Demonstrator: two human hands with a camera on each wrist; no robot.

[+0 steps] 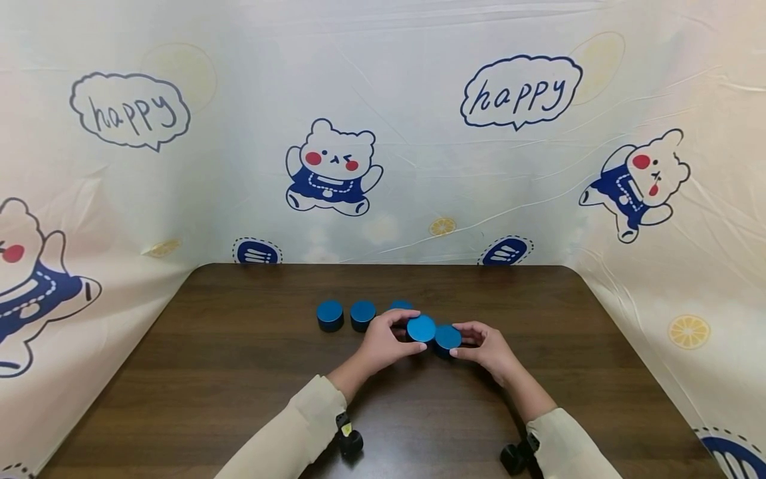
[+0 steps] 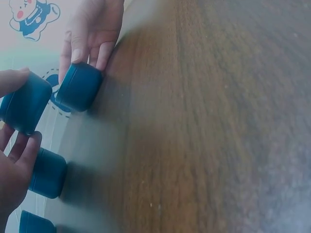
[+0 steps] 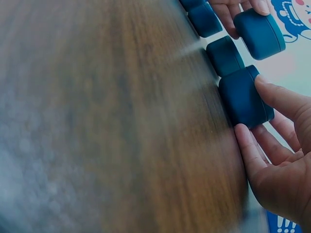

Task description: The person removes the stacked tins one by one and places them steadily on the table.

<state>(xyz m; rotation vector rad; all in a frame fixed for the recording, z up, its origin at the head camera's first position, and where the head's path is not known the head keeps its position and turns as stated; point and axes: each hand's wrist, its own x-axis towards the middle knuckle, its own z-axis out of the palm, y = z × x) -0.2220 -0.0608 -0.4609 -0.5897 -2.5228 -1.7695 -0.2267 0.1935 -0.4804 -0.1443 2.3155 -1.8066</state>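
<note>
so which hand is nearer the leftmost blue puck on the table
Left. The left hand, gripping a raised blue puck, sits just right of the leftmost blue puck, with another puck between. The right hand is farther right, fingers on the rightmost puck.

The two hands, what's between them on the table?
In the head view, two blue round blocks: the left hand holds one block raised, and the right hand grips the other.
</note>
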